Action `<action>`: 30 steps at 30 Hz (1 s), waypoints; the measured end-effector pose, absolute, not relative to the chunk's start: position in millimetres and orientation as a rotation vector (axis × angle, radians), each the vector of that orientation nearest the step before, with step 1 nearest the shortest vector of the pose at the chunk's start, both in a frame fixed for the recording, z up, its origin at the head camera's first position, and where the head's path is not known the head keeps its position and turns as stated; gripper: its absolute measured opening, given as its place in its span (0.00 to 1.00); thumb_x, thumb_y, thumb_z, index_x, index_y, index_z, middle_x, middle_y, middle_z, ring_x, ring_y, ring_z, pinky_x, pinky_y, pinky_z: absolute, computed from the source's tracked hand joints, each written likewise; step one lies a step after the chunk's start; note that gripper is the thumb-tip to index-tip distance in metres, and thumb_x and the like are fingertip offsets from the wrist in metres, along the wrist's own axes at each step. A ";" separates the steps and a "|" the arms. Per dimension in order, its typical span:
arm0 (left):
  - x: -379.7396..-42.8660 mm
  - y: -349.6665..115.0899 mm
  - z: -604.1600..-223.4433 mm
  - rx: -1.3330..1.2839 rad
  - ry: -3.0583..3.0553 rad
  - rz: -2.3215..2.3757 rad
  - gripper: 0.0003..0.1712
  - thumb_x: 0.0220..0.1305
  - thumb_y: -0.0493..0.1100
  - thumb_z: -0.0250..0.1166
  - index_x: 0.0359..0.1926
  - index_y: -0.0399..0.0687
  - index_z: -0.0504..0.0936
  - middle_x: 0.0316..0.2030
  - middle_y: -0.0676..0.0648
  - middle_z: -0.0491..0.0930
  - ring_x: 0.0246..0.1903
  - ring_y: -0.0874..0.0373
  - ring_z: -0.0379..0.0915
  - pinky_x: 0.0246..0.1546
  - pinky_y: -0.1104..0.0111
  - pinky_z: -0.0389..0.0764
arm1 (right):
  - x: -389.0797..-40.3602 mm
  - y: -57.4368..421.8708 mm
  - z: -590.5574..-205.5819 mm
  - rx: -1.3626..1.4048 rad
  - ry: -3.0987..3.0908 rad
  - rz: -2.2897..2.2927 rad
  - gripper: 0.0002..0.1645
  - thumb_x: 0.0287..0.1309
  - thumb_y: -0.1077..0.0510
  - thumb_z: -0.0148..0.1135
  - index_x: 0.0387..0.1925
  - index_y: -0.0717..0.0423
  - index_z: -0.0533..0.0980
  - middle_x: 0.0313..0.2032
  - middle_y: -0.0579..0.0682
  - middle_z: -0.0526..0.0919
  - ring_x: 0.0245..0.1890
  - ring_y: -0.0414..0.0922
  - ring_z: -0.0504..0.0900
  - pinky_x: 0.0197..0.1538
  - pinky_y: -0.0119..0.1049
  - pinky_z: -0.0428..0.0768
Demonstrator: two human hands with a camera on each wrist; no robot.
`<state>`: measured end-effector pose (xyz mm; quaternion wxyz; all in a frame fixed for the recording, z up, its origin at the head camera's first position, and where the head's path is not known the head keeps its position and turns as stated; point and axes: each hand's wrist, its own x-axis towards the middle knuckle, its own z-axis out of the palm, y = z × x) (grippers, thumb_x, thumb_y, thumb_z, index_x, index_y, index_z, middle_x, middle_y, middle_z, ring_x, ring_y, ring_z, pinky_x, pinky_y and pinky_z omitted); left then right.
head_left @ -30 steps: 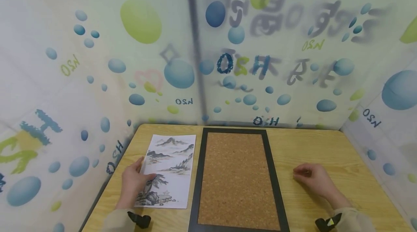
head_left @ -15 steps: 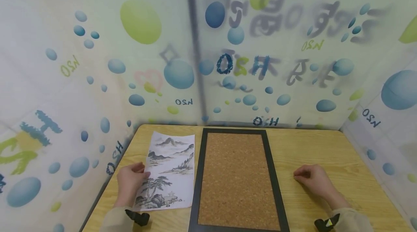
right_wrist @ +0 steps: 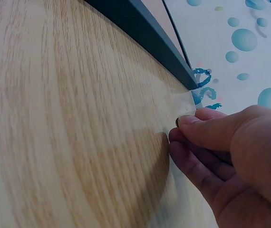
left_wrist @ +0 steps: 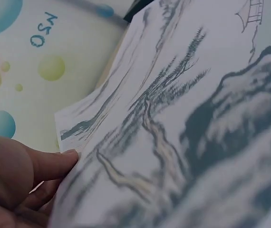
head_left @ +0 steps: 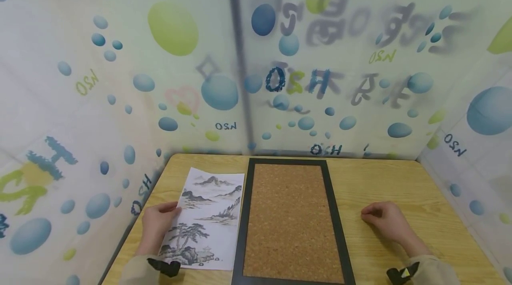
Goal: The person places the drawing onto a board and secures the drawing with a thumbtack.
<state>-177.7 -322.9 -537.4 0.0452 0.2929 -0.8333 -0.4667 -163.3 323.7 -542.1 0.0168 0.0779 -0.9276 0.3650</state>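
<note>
A sheet of white paper (head_left: pixel 216 222) with an ink landscape of mountains and pines is in the left hand (head_left: pixel 158 225). The thumb and fingers pinch its left edge; the left wrist view shows the sheet (left_wrist: pixel 173 118) tilted and raised near the camera. Right of the paper lies a cork board (head_left: pixel 294 222) in a dark frame. To the board's right, the right hand (head_left: pixel 386 222) holds its thumb and fingertips together over the table. At its thumb tip the right wrist view shows a small dark object (right_wrist: pixel 177 122), too little visible to name.
A wood-grain table (head_left: pixel 384 178) bears the board and paper. Walls or curtains printed with blue and green bubbles (head_left: pixel 220 91) stand close behind and at both sides. Each wrist wears a small black device (head_left: pixel 402 274).
The left hand has drawn back to the paper's left edge and pinches it. The sheet has shifted a little towards the person and to the right. The right hand stays almost still.
</note>
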 end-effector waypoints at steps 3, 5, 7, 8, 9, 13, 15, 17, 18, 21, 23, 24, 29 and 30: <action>-177.8 -324.9 -537.2 0.905 -2.539 -1.466 0.19 0.71 0.36 0.69 0.60 0.33 0.84 0.56 0.30 0.82 0.54 0.37 0.78 0.53 0.46 0.77 | -163.1 323.2 -540.8 0.229 -2.886 1.143 0.04 0.59 0.66 0.77 0.36 0.57 0.89 0.36 0.47 0.90 0.36 0.42 0.87 0.40 0.35 0.83; -177.8 -326.5 -537.0 0.908 -2.529 -1.508 0.20 0.71 0.36 0.69 0.60 0.32 0.83 0.55 0.30 0.83 0.54 0.37 0.78 0.54 0.47 0.77 | -163.1 323.2 -540.0 0.227 -2.884 1.150 0.03 0.60 0.65 0.77 0.36 0.57 0.89 0.36 0.48 0.90 0.36 0.42 0.87 0.40 0.34 0.83; -177.5 -328.3 -536.4 0.912 -2.522 -1.547 0.20 0.71 0.37 0.69 0.61 0.32 0.82 0.56 0.30 0.83 0.54 0.38 0.79 0.54 0.47 0.77 | -163.1 323.4 -539.2 0.228 -2.873 1.159 0.03 0.60 0.64 0.77 0.36 0.57 0.88 0.36 0.48 0.90 0.35 0.41 0.87 0.39 0.34 0.83; -177.4 -329.5 -536.1 0.913 -2.519 -1.558 0.20 0.72 0.37 0.69 0.61 0.33 0.83 0.56 0.31 0.83 0.55 0.38 0.79 0.55 0.47 0.77 | -162.8 323.5 -538.8 0.228 -2.863 1.165 0.03 0.60 0.65 0.77 0.36 0.57 0.88 0.36 0.48 0.90 0.35 0.41 0.87 0.39 0.34 0.83; -176.8 -330.4 -535.1 0.909 -2.513 -1.569 0.21 0.72 0.38 0.69 0.61 0.32 0.82 0.56 0.31 0.83 0.55 0.38 0.79 0.55 0.47 0.77 | -162.5 323.5 -538.4 0.228 -2.848 1.178 0.04 0.60 0.65 0.77 0.37 0.58 0.88 0.36 0.48 0.90 0.35 0.40 0.87 0.38 0.34 0.83; -174.8 -333.6 -529.3 0.887 -2.497 -1.557 0.21 0.72 0.40 0.70 0.61 0.32 0.83 0.57 0.31 0.83 0.57 0.38 0.78 0.57 0.48 0.75 | -161.6 322.9 -535.7 0.240 -2.779 1.220 0.04 0.60 0.68 0.76 0.37 0.59 0.88 0.36 0.49 0.90 0.33 0.37 0.86 0.37 0.33 0.84; -174.3 -334.7 -525.5 0.878 -2.490 -1.548 0.22 0.72 0.40 0.70 0.61 0.32 0.83 0.58 0.30 0.83 0.58 0.38 0.78 0.58 0.49 0.74 | -161.5 322.3 -533.7 0.239 -2.748 1.256 0.05 0.59 0.69 0.76 0.37 0.60 0.88 0.36 0.51 0.90 0.33 0.36 0.86 0.36 0.32 0.84; -174.5 -335.2 -521.7 0.896 -2.484 -1.544 0.22 0.73 0.42 0.70 0.62 0.33 0.83 0.59 0.30 0.82 0.58 0.38 0.77 0.57 0.49 0.73 | -161.4 321.9 -532.1 0.233 -2.731 1.274 0.05 0.59 0.69 0.76 0.37 0.61 0.88 0.36 0.51 0.90 0.33 0.36 0.86 0.36 0.32 0.84; -174.9 -335.7 -520.3 0.906 -2.482 -1.543 0.23 0.73 0.42 0.70 0.63 0.34 0.82 0.60 0.30 0.81 0.58 0.38 0.76 0.58 0.49 0.73 | -161.4 321.7 -531.4 0.228 -2.722 1.287 0.05 0.59 0.70 0.76 0.37 0.61 0.88 0.36 0.52 0.90 0.33 0.36 0.86 0.35 0.32 0.84; -175.6 -336.0 -516.0 0.944 -2.477 -1.553 0.24 0.75 0.43 0.69 0.65 0.35 0.81 0.62 0.31 0.79 0.59 0.38 0.74 0.59 0.49 0.71 | -161.5 321.6 -530.9 0.206 -2.710 1.309 0.04 0.60 0.69 0.75 0.37 0.61 0.88 0.36 0.52 0.90 0.33 0.36 0.86 0.35 0.32 0.84; -175.8 -336.0 -513.7 0.957 -2.464 -1.562 0.24 0.75 0.43 0.68 0.66 0.35 0.80 0.62 0.31 0.79 0.59 0.38 0.74 0.59 0.49 0.71 | -161.7 321.7 -531.2 0.192 -2.700 1.322 0.04 0.60 0.69 0.75 0.38 0.62 0.88 0.37 0.53 0.90 0.33 0.36 0.86 0.35 0.32 0.84; -175.9 -336.0 -512.8 0.960 -2.461 -1.562 0.24 0.75 0.43 0.68 0.66 0.35 0.80 0.62 0.31 0.79 0.58 0.38 0.74 0.59 0.49 0.71 | -161.7 321.5 -531.1 0.192 -2.691 1.332 0.04 0.61 0.69 0.75 0.38 0.62 0.88 0.37 0.54 0.90 0.34 0.36 0.86 0.35 0.31 0.85; -175.0 -334.7 -507.7 0.981 -2.430 -1.602 0.24 0.76 0.43 0.68 0.66 0.35 0.79 0.61 0.31 0.79 0.54 0.41 0.77 0.52 0.54 0.74 | -161.8 321.4 -529.7 0.198 -2.624 1.365 0.04 0.61 0.70 0.75 0.38 0.63 0.88 0.37 0.56 0.91 0.34 0.36 0.87 0.35 0.30 0.85; -175.1 -334.4 -506.8 0.985 -2.426 -1.607 0.24 0.76 0.43 0.68 0.66 0.36 0.80 0.61 0.31 0.79 0.53 0.41 0.77 0.51 0.55 0.75 | -161.9 321.5 -529.3 0.202 -2.614 1.364 0.04 0.61 0.70 0.74 0.38 0.63 0.88 0.37 0.56 0.91 0.34 0.35 0.87 0.35 0.30 0.85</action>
